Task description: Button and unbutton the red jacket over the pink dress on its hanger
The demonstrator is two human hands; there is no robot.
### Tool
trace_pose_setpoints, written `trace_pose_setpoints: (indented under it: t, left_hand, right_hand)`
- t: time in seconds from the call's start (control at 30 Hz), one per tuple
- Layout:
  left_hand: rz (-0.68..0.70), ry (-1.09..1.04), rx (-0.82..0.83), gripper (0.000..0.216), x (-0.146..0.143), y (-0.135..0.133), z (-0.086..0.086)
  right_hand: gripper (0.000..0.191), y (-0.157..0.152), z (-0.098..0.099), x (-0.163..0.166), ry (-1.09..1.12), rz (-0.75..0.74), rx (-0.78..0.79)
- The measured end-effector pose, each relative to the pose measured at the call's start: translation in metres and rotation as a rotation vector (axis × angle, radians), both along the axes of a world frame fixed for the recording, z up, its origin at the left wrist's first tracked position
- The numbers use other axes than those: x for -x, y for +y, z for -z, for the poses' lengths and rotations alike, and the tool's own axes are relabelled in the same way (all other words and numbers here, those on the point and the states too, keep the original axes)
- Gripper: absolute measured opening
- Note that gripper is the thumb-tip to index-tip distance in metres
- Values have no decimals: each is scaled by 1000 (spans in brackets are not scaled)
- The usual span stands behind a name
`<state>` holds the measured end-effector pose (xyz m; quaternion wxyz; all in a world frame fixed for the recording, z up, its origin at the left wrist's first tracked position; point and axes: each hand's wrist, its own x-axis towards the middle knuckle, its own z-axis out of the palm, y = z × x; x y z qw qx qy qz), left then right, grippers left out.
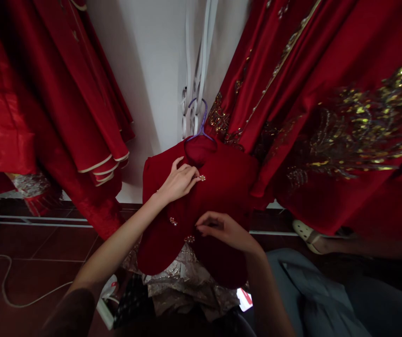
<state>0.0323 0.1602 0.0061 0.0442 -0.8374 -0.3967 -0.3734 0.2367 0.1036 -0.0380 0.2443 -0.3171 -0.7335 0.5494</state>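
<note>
A dark red jacket point(229, 187) hangs on a purple hanger point(201, 122) in front of me. My left hand point(179, 181) rests on its upper front, fingertips pinched at a small pearl button point(202, 178). My right hand point(224, 230) lies lower on the jacket's front edge, fingers curled on the cloth close to another button cluster point(189, 239). A further button point(173, 221) sits on the left panel. Silver patterned fabric point(187, 276) shows below the jacket's hem.
Red gowns hang at the left point(56, 93) and, with gold embroidery, at the right point(345, 117). A white wall point(152, 70) is behind. A white cable point(7, 281) lies on the dark floor. A sandalled foot point(309, 236) shows at right. Grey trouser cloth point(327, 299) is at lower right.
</note>
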Motion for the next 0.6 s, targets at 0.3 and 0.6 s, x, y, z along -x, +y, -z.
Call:
trace_pose_setpoints:
  t: [0.3,0.6]
  left_hand:
    - [-273,41,-105,25,2,3,1]
    - [-712,-137,-199,62,34,9,-6]
  right_hand:
    - [44,56,-50,56,345,516,-404]
    - [85,91,-36,72,-28,983,-721]
